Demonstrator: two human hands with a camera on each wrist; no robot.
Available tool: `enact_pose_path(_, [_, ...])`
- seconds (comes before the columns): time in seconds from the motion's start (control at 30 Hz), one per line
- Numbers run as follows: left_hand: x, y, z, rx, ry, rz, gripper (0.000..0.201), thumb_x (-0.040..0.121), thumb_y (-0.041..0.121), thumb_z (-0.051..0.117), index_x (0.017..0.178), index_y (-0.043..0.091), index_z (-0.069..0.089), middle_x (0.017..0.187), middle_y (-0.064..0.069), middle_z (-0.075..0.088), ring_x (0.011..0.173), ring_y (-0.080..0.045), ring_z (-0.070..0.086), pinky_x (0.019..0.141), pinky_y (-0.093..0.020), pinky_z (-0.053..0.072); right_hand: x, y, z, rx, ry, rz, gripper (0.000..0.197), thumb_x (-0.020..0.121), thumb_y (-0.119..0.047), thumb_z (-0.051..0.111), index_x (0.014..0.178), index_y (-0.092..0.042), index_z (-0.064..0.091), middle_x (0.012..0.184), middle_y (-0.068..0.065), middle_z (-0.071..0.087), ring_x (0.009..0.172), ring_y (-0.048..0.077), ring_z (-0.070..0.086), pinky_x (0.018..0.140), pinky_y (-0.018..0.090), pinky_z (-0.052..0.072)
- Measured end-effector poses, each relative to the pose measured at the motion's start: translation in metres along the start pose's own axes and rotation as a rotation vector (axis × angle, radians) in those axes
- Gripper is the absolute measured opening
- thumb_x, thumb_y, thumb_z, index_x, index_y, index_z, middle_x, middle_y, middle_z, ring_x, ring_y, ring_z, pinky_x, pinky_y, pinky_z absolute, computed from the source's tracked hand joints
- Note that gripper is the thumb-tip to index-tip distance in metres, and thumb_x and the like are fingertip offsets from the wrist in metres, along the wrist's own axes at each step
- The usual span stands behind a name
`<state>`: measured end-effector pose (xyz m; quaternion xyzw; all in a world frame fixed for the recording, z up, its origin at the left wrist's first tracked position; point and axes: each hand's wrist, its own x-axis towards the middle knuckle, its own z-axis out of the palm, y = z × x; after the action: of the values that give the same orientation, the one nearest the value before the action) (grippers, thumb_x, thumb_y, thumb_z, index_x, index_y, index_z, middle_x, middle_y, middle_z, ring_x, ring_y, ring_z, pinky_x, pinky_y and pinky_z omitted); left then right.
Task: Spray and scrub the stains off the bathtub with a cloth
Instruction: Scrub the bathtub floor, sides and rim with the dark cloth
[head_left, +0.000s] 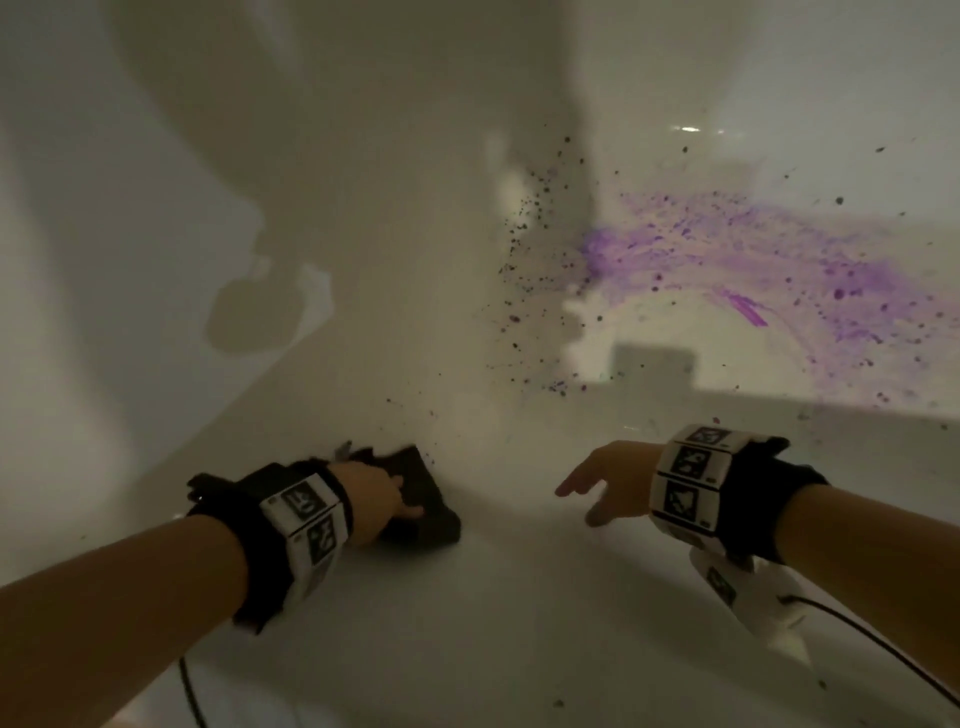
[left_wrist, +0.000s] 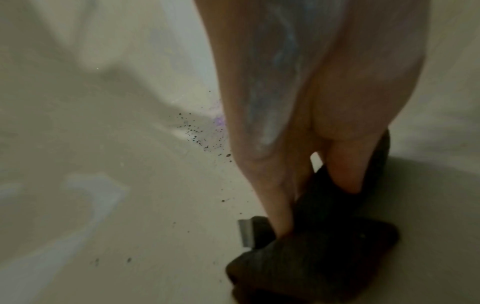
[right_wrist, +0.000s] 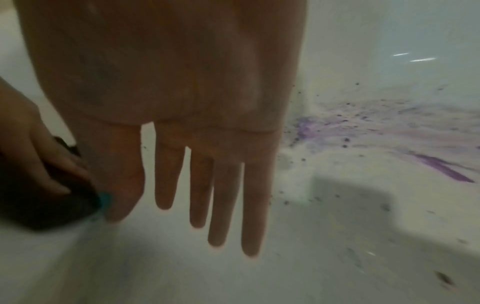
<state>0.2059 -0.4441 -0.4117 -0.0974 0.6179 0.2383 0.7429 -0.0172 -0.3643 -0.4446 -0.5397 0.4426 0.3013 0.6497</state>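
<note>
Nearest the camera, on the tub's pale floor, the left hand (head_left: 371, 499) presses down on a dark cloth (head_left: 421, 496), its fingers curled over the bunched fabric. Just beside it, the right hand (head_left: 605, 480) hovers with fingers straight and spread, holding nothing. Farther off, dark specks (head_left: 524, 260) trail up the bathtub (head_left: 156, 364) floor, and beyond them a broad purple stain (head_left: 753, 265) smears the far wall. Judging by that, scrubbing has barely begun on the main stain. No spray bottle shows. The tub holds no standing water that can be seen.
</note>
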Motion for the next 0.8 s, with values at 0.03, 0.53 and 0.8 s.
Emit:
enact_pose_path(0.03, [-0.003, 0.000, 0.005, -0.040, 0.004, 0.054, 0.070, 0.097, 0.004, 0.038, 0.149, 0.036, 0.005, 0.158, -0.006, -0.005, 0.144, -0.032, 0.009, 0.117, -0.047, 0.012, 0.001, -0.011, -0.004, 0.011, 0.040, -0.042, 0.051, 0.093, -0.028, 0.053, 0.141, -0.032, 0.036, 0.142, -0.003, 0.042, 0.130, 0.016, 0.039, 0.108, 0.028, 0.026])
enact_pose_path(0.53, [-0.045, -0.095, -0.019, -0.188, 0.371, -0.112, 0.049, 0.098, 0.024, 0.043, 0.145, 0.027, 0.029, 0.157, 0.001, 0.014, 0.145, -0.015, 0.011, 0.119, -0.034, 0.010, 0.064, -0.151, 0.008, 0.088, 0.011, -0.207, 0.064, 0.096, -0.031, 0.045, 0.148, -0.016, 0.009, 0.143, 0.015, 0.035, 0.127, 0.029, 0.040, 0.100, 0.029, 0.034])
enact_pose_path(0.8, [-0.041, -0.121, -0.005, 0.231, 0.266, -0.439, 0.086, 0.093, 0.033, 0.047, 0.149, 0.016, -0.016, 0.152, -0.009, -0.029, 0.142, -0.025, -0.021, 0.116, -0.049, -0.009, 0.076, -0.170, 0.001, -0.121, 0.057, -0.252, 0.062, 0.094, -0.023, 0.050, 0.147, -0.014, 0.018, 0.138, 0.018, 0.037, 0.122, 0.034, 0.043, 0.098, 0.036, 0.039])
